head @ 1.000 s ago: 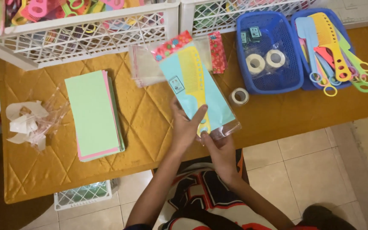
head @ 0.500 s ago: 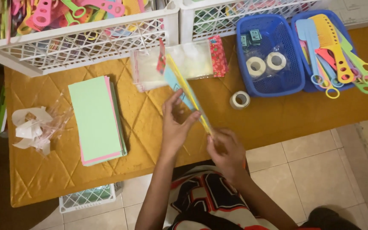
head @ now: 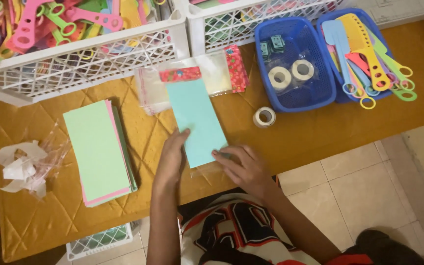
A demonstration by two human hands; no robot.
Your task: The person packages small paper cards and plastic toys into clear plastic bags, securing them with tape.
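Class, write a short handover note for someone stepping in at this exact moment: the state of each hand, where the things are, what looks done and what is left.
Left hand: flat on the left edge of the blue card in its clear packet.
Right hand: pressing the packet's lower right corner.
The packet lies face down on the yellow table; its red header is at the far end.
Done: card is inside the packet.
Left: a stack of cards lies unpacked; tape roll untouched.

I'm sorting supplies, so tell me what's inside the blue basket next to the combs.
The blue basket holds two white tape rolls in clear wrap and small green packets near its far end. Anything beneath the rolls is covered.
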